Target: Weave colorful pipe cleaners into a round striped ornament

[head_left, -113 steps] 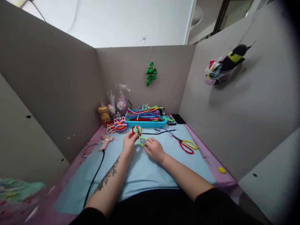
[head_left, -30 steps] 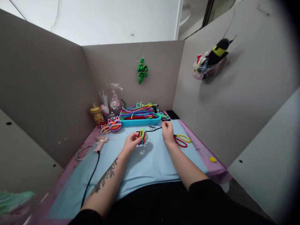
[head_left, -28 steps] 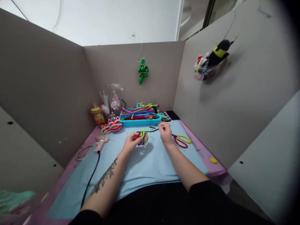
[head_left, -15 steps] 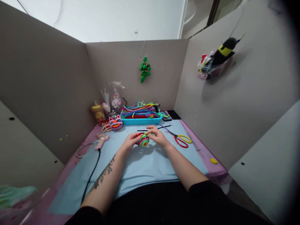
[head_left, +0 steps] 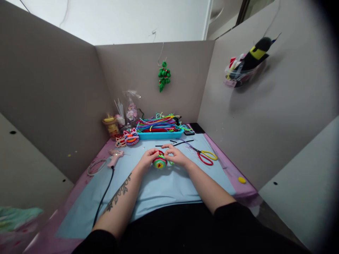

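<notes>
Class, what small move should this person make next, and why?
Probably wrap the green strand around the striped ball: the left hand holds the ball, and the right hand is at its side, where the strand sticks out.

The tabletop (head_left: 246, 195) wears a pink cover (head_left: 50, 234) with a light blue sheet (head_left: 169, 187) spread over its middle, and along the back stand a jar (head_left: 111, 127), a metal bowl (head_left: 128, 129) and a blue tray (head_left: 160, 135), with a phone (head_left: 188, 132) and a black flat piece (head_left: 197, 128) beside the tray. Toward the left are two animal-face ornaments (head_left: 131, 137), a pink glue gun (head_left: 114, 158) with its black cord (head_left: 106, 190) and a coiled pale cable (head_left: 93, 175). Toward the right lie thin black strips (head_left: 185, 142), scissors (head_left: 204, 156) with one red and one yellow handle, and, on the pink edge, a small yellow disc (head_left: 242, 180).
</notes>
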Tool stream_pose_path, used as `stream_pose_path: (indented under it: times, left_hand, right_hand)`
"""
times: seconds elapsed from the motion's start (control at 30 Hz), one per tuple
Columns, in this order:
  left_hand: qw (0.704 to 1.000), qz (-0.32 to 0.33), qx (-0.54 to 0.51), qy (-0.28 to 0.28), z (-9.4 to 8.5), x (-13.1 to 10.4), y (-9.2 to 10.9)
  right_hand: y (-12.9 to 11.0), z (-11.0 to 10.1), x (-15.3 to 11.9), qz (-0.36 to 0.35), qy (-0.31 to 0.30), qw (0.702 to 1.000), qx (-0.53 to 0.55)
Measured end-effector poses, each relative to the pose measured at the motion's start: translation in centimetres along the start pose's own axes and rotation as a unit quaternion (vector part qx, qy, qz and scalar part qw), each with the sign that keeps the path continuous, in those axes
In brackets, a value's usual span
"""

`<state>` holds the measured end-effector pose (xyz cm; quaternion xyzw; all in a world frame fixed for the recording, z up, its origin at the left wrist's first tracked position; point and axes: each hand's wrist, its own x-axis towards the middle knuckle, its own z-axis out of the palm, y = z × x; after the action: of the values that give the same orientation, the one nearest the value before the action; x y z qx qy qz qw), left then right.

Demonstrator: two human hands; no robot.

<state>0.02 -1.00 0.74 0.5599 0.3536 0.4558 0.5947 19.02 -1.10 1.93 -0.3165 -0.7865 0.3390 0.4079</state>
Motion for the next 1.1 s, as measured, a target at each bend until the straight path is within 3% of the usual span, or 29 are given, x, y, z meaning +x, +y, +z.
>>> stream_pose_path:
  times: [0.33,0.53,0.67,0.87,0.97,1.1]
  left_hand:
    - [1.0,0.012,-0.007,0.026,0.1,0.2,0.0]
    - [0.999,0.018,-0.01,0.03,0.0,0.3,0.0]
    - [0.997,0.043,0.026,0.051,-0.1,0.2,0.2]
    - [0.999,0.016,0.051,0.003,-0.1,-0.3,0.8]
    - [0.998,0.012,0.059,0.014,-0.4,-0.3,0.8]
    - [0.997,0.028,0.045,0.055,-0.8,0.1,0.7]
  right_hand:
    - [-0.1,0.6,0.0,0.001,0.022,0.999,-0.026]
    - [0.0,1.1,0.0,-0.022,0.069,0.995,-0.067]
    - [0.3,1.1,0.2,-0.012,0.095,0.994,-0.044]
    - [1.0,1.6,0.4,0.032,0.065,0.997,0.022]
    - [1.1,1.7,0.3,0.06,0.052,0.992,0.095]
    - [1.0,1.5,0.3,0.061,0.087,0.986,0.13]
